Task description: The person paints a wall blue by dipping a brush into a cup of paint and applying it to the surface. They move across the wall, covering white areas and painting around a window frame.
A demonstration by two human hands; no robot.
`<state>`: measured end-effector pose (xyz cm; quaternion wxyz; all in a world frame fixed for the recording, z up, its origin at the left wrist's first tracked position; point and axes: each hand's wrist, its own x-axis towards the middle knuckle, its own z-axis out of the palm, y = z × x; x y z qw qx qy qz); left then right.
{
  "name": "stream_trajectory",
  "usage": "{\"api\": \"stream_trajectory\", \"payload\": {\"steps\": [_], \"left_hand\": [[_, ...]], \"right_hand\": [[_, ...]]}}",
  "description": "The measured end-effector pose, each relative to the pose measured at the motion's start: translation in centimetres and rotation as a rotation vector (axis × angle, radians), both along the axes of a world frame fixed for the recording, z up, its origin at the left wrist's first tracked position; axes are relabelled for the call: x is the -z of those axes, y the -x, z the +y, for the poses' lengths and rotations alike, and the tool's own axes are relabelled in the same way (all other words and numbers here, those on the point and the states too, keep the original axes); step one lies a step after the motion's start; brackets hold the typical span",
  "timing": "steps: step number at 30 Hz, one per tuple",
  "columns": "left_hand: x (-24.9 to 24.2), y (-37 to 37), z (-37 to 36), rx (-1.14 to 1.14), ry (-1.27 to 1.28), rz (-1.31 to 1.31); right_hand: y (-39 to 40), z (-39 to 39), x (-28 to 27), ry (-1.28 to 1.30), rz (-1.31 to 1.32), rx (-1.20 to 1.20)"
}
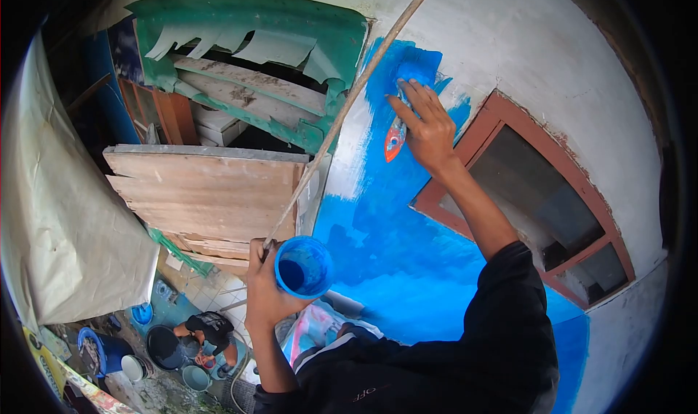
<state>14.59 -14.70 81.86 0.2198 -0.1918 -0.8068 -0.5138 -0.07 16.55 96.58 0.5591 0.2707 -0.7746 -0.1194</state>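
Note:
My right hand is closed round a paintbrush with an orange handle end. Its bristles, loaded with blue, press on the upper part of the wall, where fresh blue paint meets white. Lower down, my left hand holds a blue paint cup, tilted so that its inside and some dark blue paint show. A long thin pole runs diagonally from beside the left fingers to the top; whether those fingers grip it, I cannot tell.
A brown-framed window is right of the right forearm. On the left are a wooden board, a green frame and a hanging pale sheet. Far below, a person crouches among buckets and a black basin.

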Motion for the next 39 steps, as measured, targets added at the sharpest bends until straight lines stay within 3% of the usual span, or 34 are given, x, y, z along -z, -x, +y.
{"api": "stream_trajectory", "payload": {"steps": [5, 17, 22, 28, 33, 36, 39], "left_hand": [[-0.1, -0.1, -0.4, -0.009, 0.114, 0.081], [0.3, 0.0, -0.7, -0.010, 0.092, 0.096], [-0.2, 0.3, -1.4, -0.041, 0.080, 0.103], [-0.1, 1.2, -1.1, -0.064, 0.064, 0.108], [0.1, 1.2, -1.1, -0.059, 0.049, 0.099], [0.1, 1.2, -1.2, -0.068, 0.017, 0.094], [0.0, 1.3, -1.5, -0.068, 0.046, 0.095]], "right_hand": [[0.1, -0.3, 1.3, 0.037, -0.030, 0.031], [-2.2, -2.2, 8.4, 0.122, -0.288, -0.011], [-4.5, -2.6, 3.1, 0.124, -0.359, -0.068], [-3.3, -1.5, -3.2, -0.024, -0.068, -0.016], [-2.1, 0.2, 2.6, 0.000, -0.144, 0.062], [-2.7, 0.5, 8.6, -0.026, -0.308, 0.025], [-4.2, -0.2, 10.3, -0.001, -0.462, -0.033]]}}
